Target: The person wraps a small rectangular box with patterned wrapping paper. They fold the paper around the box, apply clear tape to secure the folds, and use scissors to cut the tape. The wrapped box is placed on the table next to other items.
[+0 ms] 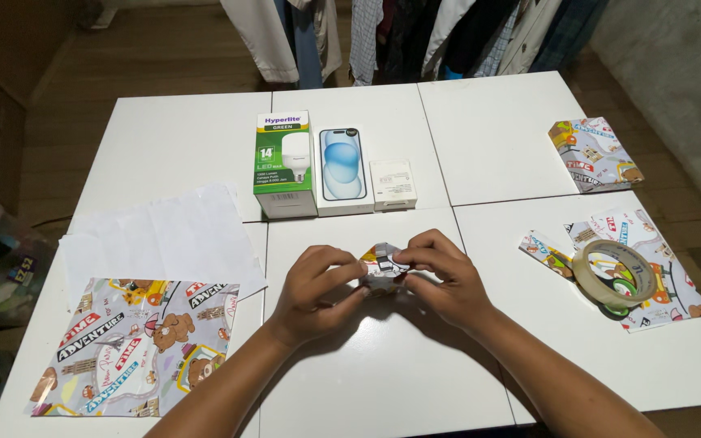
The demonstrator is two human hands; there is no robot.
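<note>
Head view. I see the left hand (pixel 311 290) and right hand (pixel 441 280) meeting at the middle of the white worktop (pixel 383 381), both pinching a small parcel (pixel 383 268) in patterned wrap. Just beyond it stand a green-and-white bulb box (pixel 284 165), a phone box (pixel 343 169) and a small white box (pixel 393 184), side by side. Near left lies a patterned paper sheet (pixel 135 345), with a plain white sheet (pixel 160 239) beyond it. At right a tape roll (pixel 612 272) rests on paper scraps (pixel 655 268); far right lies a wrapped packet (pixel 595 153).

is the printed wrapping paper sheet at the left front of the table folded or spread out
Spread out: the printed sheet lies flat on the table, its whole pattern showing, apart from both hands.
</note>
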